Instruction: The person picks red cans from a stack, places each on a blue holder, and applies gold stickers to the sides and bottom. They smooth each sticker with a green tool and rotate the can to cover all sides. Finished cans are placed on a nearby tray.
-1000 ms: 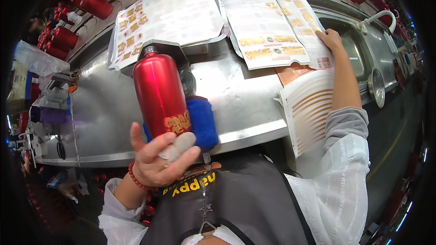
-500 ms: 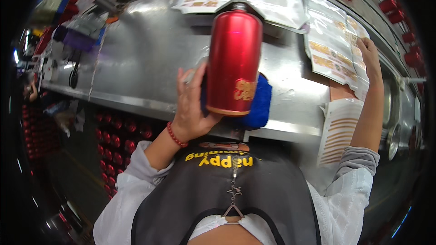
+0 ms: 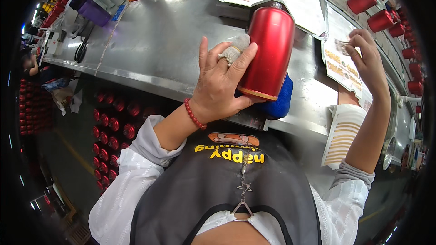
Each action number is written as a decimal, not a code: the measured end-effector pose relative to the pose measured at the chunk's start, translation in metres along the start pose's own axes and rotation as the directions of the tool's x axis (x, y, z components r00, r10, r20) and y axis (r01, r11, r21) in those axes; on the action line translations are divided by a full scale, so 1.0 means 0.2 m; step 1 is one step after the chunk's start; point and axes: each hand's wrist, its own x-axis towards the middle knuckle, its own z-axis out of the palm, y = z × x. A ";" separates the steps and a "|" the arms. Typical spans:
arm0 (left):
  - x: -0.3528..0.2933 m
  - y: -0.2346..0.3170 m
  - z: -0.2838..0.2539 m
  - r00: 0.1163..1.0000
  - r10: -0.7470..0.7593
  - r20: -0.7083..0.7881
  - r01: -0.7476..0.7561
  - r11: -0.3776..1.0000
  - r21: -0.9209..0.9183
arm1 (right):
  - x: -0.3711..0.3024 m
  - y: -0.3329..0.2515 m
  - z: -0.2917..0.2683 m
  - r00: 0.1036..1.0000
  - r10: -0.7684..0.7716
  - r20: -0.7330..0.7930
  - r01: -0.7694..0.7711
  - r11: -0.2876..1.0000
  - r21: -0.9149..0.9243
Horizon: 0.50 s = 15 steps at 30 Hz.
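While upheld, red flask (image 3: 269, 54) in left hand (image 3: 222, 86).

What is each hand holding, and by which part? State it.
The left hand holds the red metal bottle, grip on its lower body near the base. The right hand pinches a small sticker by its edge.

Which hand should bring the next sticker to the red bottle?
Right, probably. The right hand is already pinching at the sticker sheet on the steel table. The left hand is wrapped around the red bottle, holding it up.
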 end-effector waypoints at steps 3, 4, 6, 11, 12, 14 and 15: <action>-0.03 -0.01 0.01 0.994 -0.109 0.025 0.110 0.990 -0.091 | 0.06 -0.36 -0.08 0.970 -0.234 0.062 0.220 0.960 0.173; -0.03 -0.02 0.02 0.994 -0.105 0.028 0.107 0.990 -0.094 | 0.08 -0.46 -0.11 0.954 -0.294 0.063 0.271 0.932 0.242; -0.03 -0.02 0.03 0.996 -0.089 0.030 0.091 0.991 -0.096 | 0.13 -0.58 -0.10 0.910 -0.410 0.068 0.364 0.866 0.344; -0.03 -0.05 0.05 0.993 -0.073 0.092 0.096 0.958 -0.272 | 0.24 -0.60 0.14 0.928 -0.359 0.102 0.341 0.926 0.160; -0.03 -0.07 0.04 0.992 -0.053 0.111 0.085 0.946 -0.314 | 0.25 -0.61 0.16 0.938 -0.333 0.097 0.319 0.938 0.132; 0.00 -0.09 -0.01 0.986 -0.037 0.164 0.101 0.911 -0.401 | 0.28 -0.61 0.18 0.936 -0.344 0.078 0.332 0.933 0.136; 0.02 -0.09 -0.01 0.981 -0.119 0.156 0.183 0.841 -0.510 | 0.29 -0.62 0.19 0.934 -0.349 0.074 0.336 0.931 0.139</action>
